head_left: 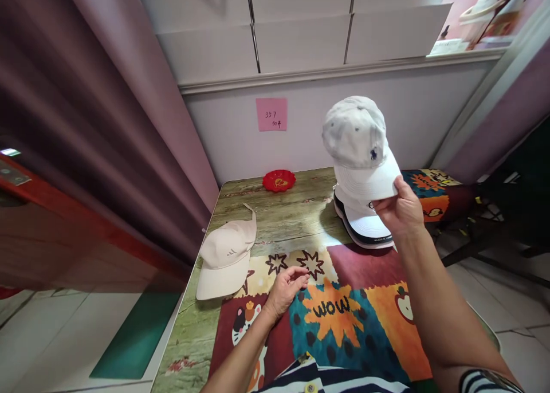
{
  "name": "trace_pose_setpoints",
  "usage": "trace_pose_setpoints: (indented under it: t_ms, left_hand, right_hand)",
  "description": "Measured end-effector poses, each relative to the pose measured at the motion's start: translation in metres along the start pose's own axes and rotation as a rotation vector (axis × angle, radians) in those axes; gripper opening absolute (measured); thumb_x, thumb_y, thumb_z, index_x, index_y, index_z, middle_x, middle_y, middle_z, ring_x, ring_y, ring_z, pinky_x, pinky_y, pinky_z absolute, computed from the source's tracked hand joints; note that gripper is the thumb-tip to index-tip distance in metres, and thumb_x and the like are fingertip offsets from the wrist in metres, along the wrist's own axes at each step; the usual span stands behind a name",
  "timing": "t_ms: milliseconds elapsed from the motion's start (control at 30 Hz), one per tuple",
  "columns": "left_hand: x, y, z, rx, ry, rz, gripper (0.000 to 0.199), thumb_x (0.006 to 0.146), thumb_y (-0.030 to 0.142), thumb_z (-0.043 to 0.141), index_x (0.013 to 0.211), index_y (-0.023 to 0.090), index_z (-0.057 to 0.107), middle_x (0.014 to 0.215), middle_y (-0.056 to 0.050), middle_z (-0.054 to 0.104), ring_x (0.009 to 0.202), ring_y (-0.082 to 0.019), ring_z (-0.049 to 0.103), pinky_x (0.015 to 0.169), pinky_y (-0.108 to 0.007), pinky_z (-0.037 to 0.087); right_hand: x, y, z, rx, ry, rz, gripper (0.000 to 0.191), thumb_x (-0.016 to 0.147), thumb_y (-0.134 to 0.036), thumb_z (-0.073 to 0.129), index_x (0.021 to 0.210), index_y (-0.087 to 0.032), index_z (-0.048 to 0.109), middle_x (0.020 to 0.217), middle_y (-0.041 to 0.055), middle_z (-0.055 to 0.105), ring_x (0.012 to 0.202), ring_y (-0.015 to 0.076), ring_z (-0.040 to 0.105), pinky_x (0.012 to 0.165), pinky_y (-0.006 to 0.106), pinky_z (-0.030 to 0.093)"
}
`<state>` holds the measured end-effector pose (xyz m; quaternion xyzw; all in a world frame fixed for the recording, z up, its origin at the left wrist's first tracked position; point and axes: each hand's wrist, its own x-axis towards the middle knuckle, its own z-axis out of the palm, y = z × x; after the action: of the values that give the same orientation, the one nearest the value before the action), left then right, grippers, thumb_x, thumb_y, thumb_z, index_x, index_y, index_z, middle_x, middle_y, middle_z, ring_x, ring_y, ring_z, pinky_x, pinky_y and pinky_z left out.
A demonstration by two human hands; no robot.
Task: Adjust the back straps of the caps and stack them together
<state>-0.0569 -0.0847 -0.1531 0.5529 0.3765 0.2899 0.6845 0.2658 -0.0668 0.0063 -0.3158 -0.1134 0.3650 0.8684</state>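
Note:
My right hand [403, 208] grips a white baseball cap [356, 132] by the edge of its brim. The cap has a small dark emblem and is raised at the right, crown up. Directly below and partly hidden by it is a stack of caps [365, 224], the lower ones white with a dark brim among them. My left hand [289, 289] is over the patterned cloth [330, 324], its fingers loosely extended and nothing in them. To its left, a beige cap [226, 255] with three slanted stripes lies on the table, its strap stretched out behind.
The wood-patterned table [301, 209] stands against a white wall. A red scalloped dish [279, 180] sits near its back edge, below a pink note [271, 114]. A purple curtain [141, 95] hangs at the left. More patterned cloth [429, 189] shows behind the stack at right.

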Motion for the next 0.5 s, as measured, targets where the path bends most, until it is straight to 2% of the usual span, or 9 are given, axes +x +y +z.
trace_pose_setpoints:
  t_ms: [167, 200, 267, 367, 500]
  left_hand:
    - [-0.002, 0.002, 0.002, 0.024, 0.009, 0.008, 0.039, 0.080, 0.049, 0.075, 0.101, 0.016, 0.074, 0.098, -0.010, 0.076, 0.088, -0.020, 0.070, 0.085, -0.034, 0.056]
    - [-0.002, 0.003, 0.003, 0.021, 0.012, 0.009, 0.039, 0.080, 0.049, 0.076, 0.101, 0.016, 0.074, 0.097, -0.010, 0.075, 0.086, -0.020, 0.069, 0.085, -0.033, 0.056]
    - [-0.003, 0.004, 0.003, 0.018, 0.018, 0.012, 0.038, 0.080, 0.048, 0.076, 0.100, 0.016, 0.075, 0.095, -0.009, 0.075, 0.083, -0.019, 0.069, 0.084, -0.033, 0.056]
    - [-0.004, 0.005, 0.003, 0.010, 0.024, 0.014, 0.036, 0.079, 0.047, 0.077, 0.098, 0.016, 0.075, 0.094, -0.009, 0.075, 0.082, -0.019, 0.069, 0.083, -0.034, 0.057]
    - [-0.004, 0.004, 0.003, 0.008, 0.041, 0.016, 0.034, 0.080, 0.046, 0.076, 0.098, 0.017, 0.076, 0.094, -0.009, 0.076, 0.082, -0.019, 0.070, 0.083, -0.034, 0.057]
  right_hand:
    - [0.016, 0.028, -0.085, -0.104, 0.443, 0.046, 0.022, 0.101, -0.023, 0.052, 0.113, -0.018, 0.069, 0.106, 0.0036, 0.077, 0.089, 0.0147, 0.074, 0.084, 0.034, 0.063]
    - [0.016, 0.033, -0.098, -0.143, 0.492, 0.051, 0.022, 0.099, -0.022, 0.054, 0.115, -0.019, 0.068, 0.106, 0.0027, 0.077, 0.087, 0.0147, 0.074, 0.083, 0.035, 0.063]
    - [0.016, 0.041, -0.116, -0.186, 0.508, 0.070, 0.023, 0.098, -0.021, 0.054, 0.117, -0.021, 0.067, 0.107, 0.0018, 0.077, 0.087, 0.0146, 0.075, 0.082, 0.035, 0.063]
    - [0.019, 0.041, -0.118, -0.175, 0.458, 0.074, 0.021, 0.099, -0.023, 0.054, 0.116, -0.022, 0.067, 0.110, 0.0017, 0.076, 0.088, 0.0147, 0.074, 0.081, 0.036, 0.064]
    - [0.033, 0.028, -0.092, -0.117, 0.385, 0.009, 0.017, 0.097, -0.022, 0.058, 0.110, -0.019, 0.067, 0.110, 0.0034, 0.077, 0.092, 0.0156, 0.074, 0.083, 0.035, 0.064]
